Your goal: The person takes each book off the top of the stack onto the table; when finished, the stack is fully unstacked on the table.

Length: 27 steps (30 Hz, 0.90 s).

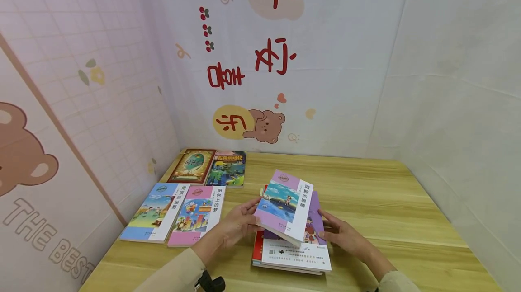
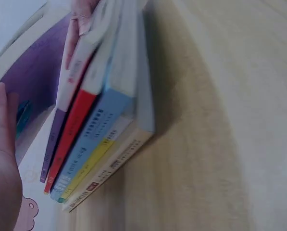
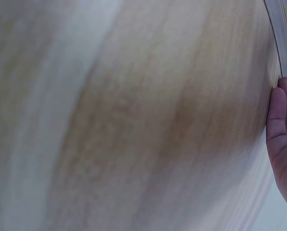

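Note:
In the head view my left hand (image 1: 240,224) grips the left edge of a pink-and-white book (image 1: 285,206), raised and tilted over a stack of books. The purple book (image 1: 319,215) tops that stack. My right hand (image 1: 342,233) touches the stack's right side with fairly straight fingers. From the left wrist view, purple, red, blue (image 2: 93,130), yellow and cream spines show in the stack, with the left hand (image 2: 4,159) against the lifted book (image 2: 30,72). In the right wrist view the right hand (image 3: 285,130) lies along the book edges (image 3: 282,38).
Left of the stack lie a blue-and-white book (image 1: 154,210) and another pink book (image 1: 197,215). Behind them are a brown-framed book (image 1: 193,166) and a green-blue book (image 1: 227,169). The wooden table (image 1: 366,188) meets printed cloth walls (image 1: 338,57) at the back and sides.

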Each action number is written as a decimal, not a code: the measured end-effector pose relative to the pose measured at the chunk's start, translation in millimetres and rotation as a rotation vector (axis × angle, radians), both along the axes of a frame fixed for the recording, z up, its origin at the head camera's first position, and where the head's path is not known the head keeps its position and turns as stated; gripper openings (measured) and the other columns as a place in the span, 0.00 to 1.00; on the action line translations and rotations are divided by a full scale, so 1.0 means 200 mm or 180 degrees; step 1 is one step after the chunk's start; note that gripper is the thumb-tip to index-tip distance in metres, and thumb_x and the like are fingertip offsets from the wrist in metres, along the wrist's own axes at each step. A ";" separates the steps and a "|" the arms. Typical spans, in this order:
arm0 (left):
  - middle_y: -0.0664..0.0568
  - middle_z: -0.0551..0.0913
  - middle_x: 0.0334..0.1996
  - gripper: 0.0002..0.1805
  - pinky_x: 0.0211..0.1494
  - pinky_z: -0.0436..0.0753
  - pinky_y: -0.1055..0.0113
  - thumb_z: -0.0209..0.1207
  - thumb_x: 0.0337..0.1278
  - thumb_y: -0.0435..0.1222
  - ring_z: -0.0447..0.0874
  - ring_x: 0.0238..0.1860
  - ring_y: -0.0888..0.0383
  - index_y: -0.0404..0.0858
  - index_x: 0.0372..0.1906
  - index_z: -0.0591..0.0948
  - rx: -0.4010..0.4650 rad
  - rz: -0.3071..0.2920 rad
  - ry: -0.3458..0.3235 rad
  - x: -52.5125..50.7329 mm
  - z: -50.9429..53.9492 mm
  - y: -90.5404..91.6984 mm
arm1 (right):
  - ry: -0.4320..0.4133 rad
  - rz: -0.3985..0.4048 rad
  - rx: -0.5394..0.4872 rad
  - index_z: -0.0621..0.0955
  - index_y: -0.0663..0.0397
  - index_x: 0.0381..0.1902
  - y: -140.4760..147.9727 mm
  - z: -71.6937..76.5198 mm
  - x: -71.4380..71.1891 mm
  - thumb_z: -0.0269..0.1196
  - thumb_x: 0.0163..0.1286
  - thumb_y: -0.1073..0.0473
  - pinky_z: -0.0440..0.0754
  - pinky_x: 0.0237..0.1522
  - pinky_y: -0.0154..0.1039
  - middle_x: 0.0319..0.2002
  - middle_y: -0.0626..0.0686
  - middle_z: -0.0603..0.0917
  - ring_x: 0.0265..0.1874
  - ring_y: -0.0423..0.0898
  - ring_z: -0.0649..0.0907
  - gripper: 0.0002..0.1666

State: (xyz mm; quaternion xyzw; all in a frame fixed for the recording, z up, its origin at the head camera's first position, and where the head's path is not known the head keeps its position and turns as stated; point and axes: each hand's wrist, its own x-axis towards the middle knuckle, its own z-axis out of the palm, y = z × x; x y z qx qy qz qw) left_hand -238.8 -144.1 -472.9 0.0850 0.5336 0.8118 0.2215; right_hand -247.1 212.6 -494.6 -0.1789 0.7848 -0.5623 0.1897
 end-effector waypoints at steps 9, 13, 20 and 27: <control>0.41 0.58 0.75 0.42 0.59 0.79 0.56 0.52 0.63 0.20 0.79 0.56 0.53 0.41 0.79 0.52 0.0092 0.0262 0.0263 -0.10 0.06 -0.01 | 0.0052 -0.0008 0.0014 0.54 0.61 0.78 0.00 -0.01 0.00 0.63 0.72 0.57 0.77 0.56 0.46 0.66 0.78 0.65 0.63 0.68 0.71 0.45; 0.39 0.60 0.73 0.42 0.57 0.80 0.57 0.51 0.62 0.18 0.81 0.52 0.55 0.39 0.79 0.51 0.0124 0.0494 0.0360 -0.17 0.07 0.01 | 0.0043 -0.0020 0.0004 0.53 0.60 0.78 0.00 -0.01 0.01 0.62 0.72 0.57 0.76 0.57 0.48 0.66 0.78 0.65 0.64 0.67 0.71 0.45; 0.38 0.58 0.74 0.42 0.43 0.85 0.66 0.49 0.60 0.17 0.84 0.44 0.57 0.34 0.79 0.50 0.0217 0.1026 0.0477 -0.37 0.11 0.02 | 0.0049 -0.0054 0.0022 0.54 0.59 0.78 0.00 -0.01 0.01 0.62 0.72 0.57 0.76 0.57 0.49 0.65 0.77 0.66 0.63 0.67 0.71 0.44; 0.43 0.62 0.74 0.41 0.44 0.85 0.64 0.51 0.64 0.18 0.84 0.44 0.57 0.38 0.79 0.52 0.0264 0.1244 0.0383 -0.56 0.12 -0.01 | 0.0015 -0.0094 -0.0001 0.55 0.59 0.78 -0.01 -0.02 0.01 0.63 0.71 0.56 0.76 0.57 0.49 0.66 0.77 0.66 0.63 0.67 0.71 0.45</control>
